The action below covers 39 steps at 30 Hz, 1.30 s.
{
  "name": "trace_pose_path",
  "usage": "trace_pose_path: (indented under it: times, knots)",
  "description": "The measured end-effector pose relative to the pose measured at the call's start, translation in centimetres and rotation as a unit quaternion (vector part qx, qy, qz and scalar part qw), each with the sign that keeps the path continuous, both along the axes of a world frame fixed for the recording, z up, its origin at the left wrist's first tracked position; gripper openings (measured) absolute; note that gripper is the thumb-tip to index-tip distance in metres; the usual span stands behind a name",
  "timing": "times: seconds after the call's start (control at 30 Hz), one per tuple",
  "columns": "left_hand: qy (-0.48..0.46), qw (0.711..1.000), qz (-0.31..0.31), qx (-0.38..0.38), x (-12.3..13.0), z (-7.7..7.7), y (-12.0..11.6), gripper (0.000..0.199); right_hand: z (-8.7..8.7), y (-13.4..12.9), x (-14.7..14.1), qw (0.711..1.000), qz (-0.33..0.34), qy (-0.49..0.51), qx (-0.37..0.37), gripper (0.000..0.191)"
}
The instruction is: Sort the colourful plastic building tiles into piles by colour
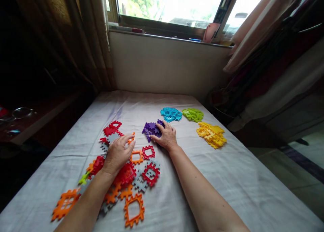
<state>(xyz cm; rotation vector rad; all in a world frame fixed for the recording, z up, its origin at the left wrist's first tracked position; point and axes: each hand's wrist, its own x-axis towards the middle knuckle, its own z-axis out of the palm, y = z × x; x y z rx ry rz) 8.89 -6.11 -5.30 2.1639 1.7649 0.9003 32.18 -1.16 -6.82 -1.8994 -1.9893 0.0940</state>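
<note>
My right hand (165,136) rests with fingers spread on a small pile of purple interlocking plastic tiles (150,128), touching its right side. To the left, my left hand (118,153) is over the mixed tiles, its fingers and thumb apart. A small orange tile (131,138) shows between its fingertips; I cannot tell whether they touch it. Around and under the left forearm lie red tiles (151,174), grey tiles (139,181) and orange tiles (134,210), some with open frames. Part of this heap is hidden by the arm.
Sorted piles of blue tiles (171,114), lime green tiles (192,114) and yellow tiles (212,135) lie at the back right of the cloth-covered surface (227,184). One green tile (84,178) sits among the mixed ones. A pink cup (211,32) stands on the window sill.
</note>
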Motion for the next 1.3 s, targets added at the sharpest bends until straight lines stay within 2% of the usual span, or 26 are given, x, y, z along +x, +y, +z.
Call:
trace_pose_path:
  times: [0.23, 0.37, 0.57, 0.73, 0.9, 1.03, 1.17, 1.23, 1.3]
  knots:
    - [0.090, 0.993, 0.073, 0.036, -2.5, 0.9, 0.2, 0.033, 0.2, 4.7, -4.1, 1.000, -0.020, 0.002, -0.002, 0.065]
    - [0.100, 0.989, 0.103, 0.039, -4.4, 1.7, 0.3, 0.035, 0.1, 7.3, -5.7, 1.000, -0.030, 0.002, -0.006, 0.063]
    - [0.094, 0.981, 0.170, 0.001, -8.1, 1.8, 0.9, 0.040, 0.0, 10.9, -6.6, 0.999, -0.035, 0.008, -0.014, 0.063]
    - [0.092, 0.974, 0.202, -0.037, -9.4, 1.4, 0.9, 0.046, -0.5, 13.0, -6.7, 0.999, -0.035, 0.029, -0.003, 0.061]
    - [0.076, 0.974, 0.208, -0.049, -9.6, 0.5, 1.2, 0.045, -0.7, 12.4, -6.3, 0.997, -0.021, 0.057, 0.056, 0.051]
    - [0.055, 0.973, 0.220, -0.046, -10.2, -0.8, 1.6, 0.042, -0.8, 10.1, -5.8, 0.994, 0.064, 0.014, 0.088, 0.056]
    - [0.047, 0.975, 0.215, -0.019, -10.5, -2.0, 1.9, 0.038, -0.8, 9.4, -5.7, 0.984, 0.159, -0.049, 0.069, 0.065]
    - [0.049, 0.977, 0.210, -0.008, -10.5, -2.2, 1.9, 0.039, -0.6, 9.8, -6.0, 0.984, 0.162, -0.063, 0.048, 0.061]
    - [0.049, 0.977, 0.207, -0.005, -10.3, -2.3, 1.9, 0.040, -0.5, 10.4, -6.4, 0.987, 0.139, -0.065, 0.039, 0.058]
